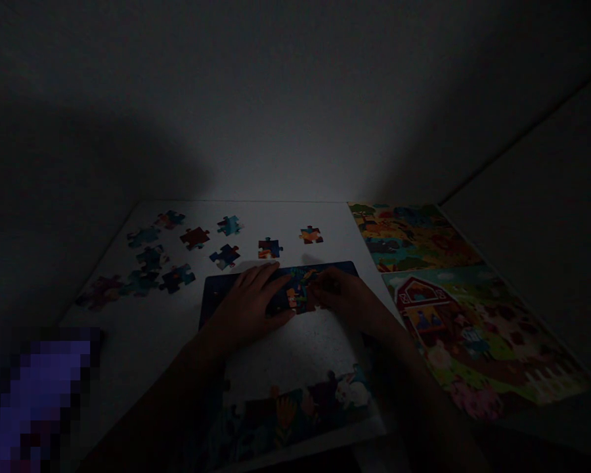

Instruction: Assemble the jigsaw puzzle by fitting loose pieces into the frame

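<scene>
A partly assembled jigsaw puzzle (285,410) lies in front of me, with joined pieces along its bottom and top and a bare pale middle. Across its upper left rests my left hand (256,302), fingers spread over the dark blue top pieces. My right hand (342,292) is at the upper right of the puzzle, thumb and fingertips pinched together on a puzzle piece (318,299) that they partly cover. Dim light blurs the edges of that piece. Just beyond the board sit a blue-and-orange loose piece (269,248) and an orange loose piece (310,234).
Several more loose pieces (177,278) are scattered over the left of the white table (162,335). At the right lie two picture sheets, a savanna scene (414,236) above a farm scene (473,335). A pixelated purple patch (34,387) covers the lower left. A pale wall (285,118) stands behind.
</scene>
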Motion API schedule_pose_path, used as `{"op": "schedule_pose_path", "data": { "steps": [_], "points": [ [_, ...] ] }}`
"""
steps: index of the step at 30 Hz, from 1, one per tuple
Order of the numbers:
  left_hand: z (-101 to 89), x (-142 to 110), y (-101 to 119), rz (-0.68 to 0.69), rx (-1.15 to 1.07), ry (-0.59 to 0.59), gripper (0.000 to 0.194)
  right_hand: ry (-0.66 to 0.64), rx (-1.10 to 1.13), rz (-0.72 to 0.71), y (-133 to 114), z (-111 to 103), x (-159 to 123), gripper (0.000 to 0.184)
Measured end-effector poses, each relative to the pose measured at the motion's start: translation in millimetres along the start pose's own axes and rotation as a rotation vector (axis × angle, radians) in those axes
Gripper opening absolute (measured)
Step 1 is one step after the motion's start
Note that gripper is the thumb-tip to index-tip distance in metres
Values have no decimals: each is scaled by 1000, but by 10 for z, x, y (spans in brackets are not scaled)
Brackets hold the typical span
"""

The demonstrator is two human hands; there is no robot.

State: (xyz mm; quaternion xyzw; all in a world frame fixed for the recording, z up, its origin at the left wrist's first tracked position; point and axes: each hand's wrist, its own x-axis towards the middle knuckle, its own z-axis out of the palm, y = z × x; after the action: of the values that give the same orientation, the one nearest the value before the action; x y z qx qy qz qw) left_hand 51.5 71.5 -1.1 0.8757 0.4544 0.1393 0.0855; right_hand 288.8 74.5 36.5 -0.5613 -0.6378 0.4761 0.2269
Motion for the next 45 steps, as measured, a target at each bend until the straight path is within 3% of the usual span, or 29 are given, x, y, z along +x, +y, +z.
{"op": "schedule_pose_path", "data": {
  "steps": [3, 7, 11, 16, 20, 23, 27, 30, 34, 45],
  "points": [
    [9, -1, -7, -1, -8, -2, 61, -2, 54, 0, -19, 2, 0, 18],
    [-8, 9, 6, -19, -22, -2, 59, -7, 297, -27, -25, 1, 28, 27],
    [-80, -9, 75, -36, -30, -14, 60, 134, 387, -3, -9, 16, 59, 37],
    [-125, -48, 113, -26, -94, 8, 63, 168, 264, 24, -44, -1, 240, 44],
    [-126, -66, 100, -21, -117, 43, 61, 146, 152, -56, -266, -90, 622, 38],
    [-132, -72, 97, -20, -140, 32, 60, 173, 96, -33, -441, -87, 963, 33],
    [-113, -85, 79, -3, -160, 47, 61, 311, -77, -31, -388, 59, 1223, 40],
    [-84, -102, 67, 11, -152, 85, 61, 452, -242, -137, -151, 185, 1209, 41],
    [-86, -116, 69, 19, -156, 115, 54, 468, -230, -234, 89, 279, 1107, 44],
    [-104, -77, 56, -54, -161, 169, 37, 440, -244, -251, 47, 299, 1072, 37]
  ]
}}
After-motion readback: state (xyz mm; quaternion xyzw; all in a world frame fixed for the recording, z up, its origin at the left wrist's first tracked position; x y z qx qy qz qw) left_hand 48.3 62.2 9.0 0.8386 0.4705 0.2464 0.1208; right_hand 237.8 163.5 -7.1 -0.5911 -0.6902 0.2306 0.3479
